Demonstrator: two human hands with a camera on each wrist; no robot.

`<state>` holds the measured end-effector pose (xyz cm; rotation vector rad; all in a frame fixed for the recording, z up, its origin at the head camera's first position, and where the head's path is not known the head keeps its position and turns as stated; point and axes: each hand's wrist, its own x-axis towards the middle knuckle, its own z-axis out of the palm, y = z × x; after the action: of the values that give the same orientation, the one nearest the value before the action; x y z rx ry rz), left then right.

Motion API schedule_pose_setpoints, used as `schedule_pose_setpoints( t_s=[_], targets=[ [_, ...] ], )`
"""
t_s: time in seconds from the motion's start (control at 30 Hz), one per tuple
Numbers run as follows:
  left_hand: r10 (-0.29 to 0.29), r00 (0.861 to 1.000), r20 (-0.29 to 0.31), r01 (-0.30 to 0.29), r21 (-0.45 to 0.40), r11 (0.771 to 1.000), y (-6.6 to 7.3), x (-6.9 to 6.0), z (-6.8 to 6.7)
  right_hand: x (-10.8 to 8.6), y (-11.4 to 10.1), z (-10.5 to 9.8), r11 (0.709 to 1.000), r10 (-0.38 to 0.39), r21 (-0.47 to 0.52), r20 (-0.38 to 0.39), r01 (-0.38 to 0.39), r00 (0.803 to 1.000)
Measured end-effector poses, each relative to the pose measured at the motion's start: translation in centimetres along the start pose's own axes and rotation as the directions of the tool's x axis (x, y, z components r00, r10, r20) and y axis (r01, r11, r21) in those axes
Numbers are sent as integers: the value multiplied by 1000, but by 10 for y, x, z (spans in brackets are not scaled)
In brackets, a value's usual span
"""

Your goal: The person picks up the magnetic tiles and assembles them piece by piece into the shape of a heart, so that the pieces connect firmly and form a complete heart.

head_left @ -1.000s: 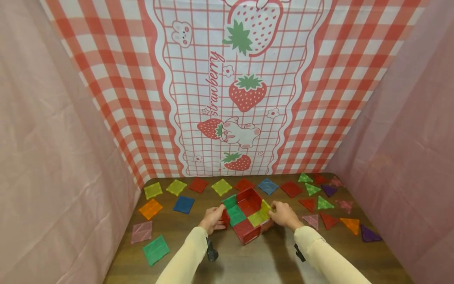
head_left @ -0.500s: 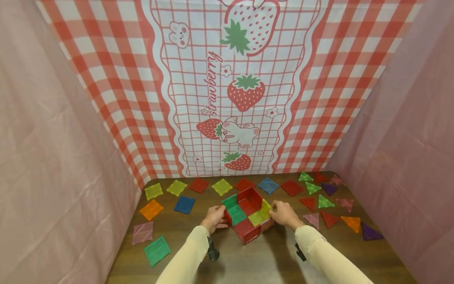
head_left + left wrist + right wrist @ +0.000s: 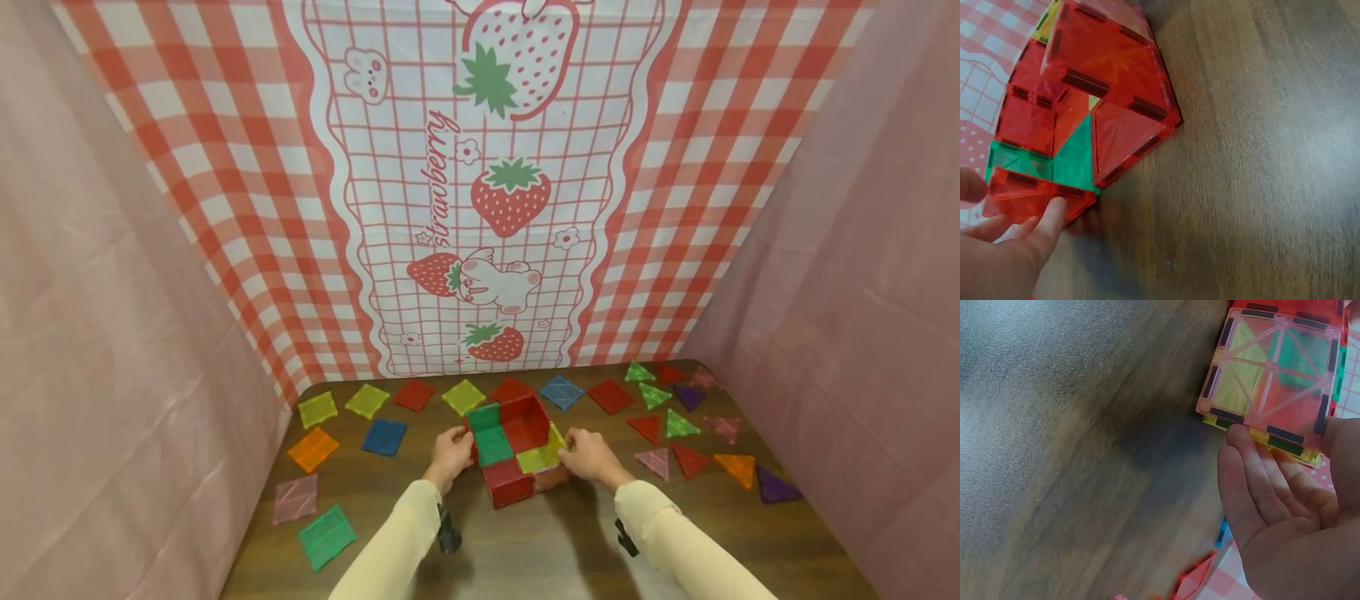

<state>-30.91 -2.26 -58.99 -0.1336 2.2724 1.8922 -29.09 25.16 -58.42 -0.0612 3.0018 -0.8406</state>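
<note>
Between the two hands stands an open-topped box of magnetic tiles (image 3: 507,485), with red, green and yellow squares as walls and floor. At its left side, my left hand (image 3: 452,457) holds a red magnetic tile (image 3: 1041,195), upright beside the green one (image 3: 1075,159). Several of that hand's fingers lie along the tile's outer face, the thumb at its edge. My right hand (image 3: 592,457) holds a yellow magnetic tile (image 3: 555,442) at the box's right wall. In the right wrist view, its fingers touch the yellow tile's outside below a clear pink tile (image 3: 1272,369); its thumb is partly hidden.
Loose square tiles line the back and left of the wooden table (image 3: 525,558), among them a blue tile (image 3: 385,437) and a green tile (image 3: 327,537). Several triangles, such as an orange triangle (image 3: 735,469), lie at the right. Checked cloth (image 3: 300,250) hangs behind.
The left hand has brought the red tile in from an angle, up against the box's left side. The box has turned slightly; the right hand stays on the yellow tile.
</note>
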Motion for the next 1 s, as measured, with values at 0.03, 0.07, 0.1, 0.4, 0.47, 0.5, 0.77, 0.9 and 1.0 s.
schedule_pose_setpoints(
  t_s=[0.03, 0.07, 0.1, 0.4, 0.47, 0.5, 0.77, 0.9, 1.0],
  targets=[
    [0, 1000, -2, 1, 22, 1000, 1, -2, -2, 0, -1, 0, 1000, 4, 0, -1, -4, 1000],
    [9, 1000, -5, -8, 62, 998, 1, -4, -6, 0, -1, 1, 1000, 6, 1, -2, -6, 1000],
    [22, 1000, -14, -20, 114, 993, 2, -7, -11, 0, -1, 1, 1000, 7, 2, -3, -7, 1000],
    [261, 965, -32, -182, 632, 753, 0, -39, -90, -2, -4, -1, 1000, -4, 16, 11, 3, 1000],
    [282, 959, -14, -189, 709, 679, -3, -51, -109, -2, -4, -2, 1000, -3, 13, 13, 3, 1000],
    [279, 960, -9, -179, 748, 639, -5, -58, -118, -2, -4, -1, 1000, -5, 11, 15, 5, 1000],
    [140, 990, 28, -94, 868, 487, -34, -106, -163, -6, -3, 0, 998, -52, 20, -21, 52, 998],
    [30, 999, 24, -36, 850, 525, -53, -119, -170, -8, -3, 1, 997, -73, 16, -25, 73, 997],
    [17, 1000, 19, -25, 839, 543, -65, -123, -172, -7, -3, 1, 999, -47, 26, -5, 48, 999]
  ],
)
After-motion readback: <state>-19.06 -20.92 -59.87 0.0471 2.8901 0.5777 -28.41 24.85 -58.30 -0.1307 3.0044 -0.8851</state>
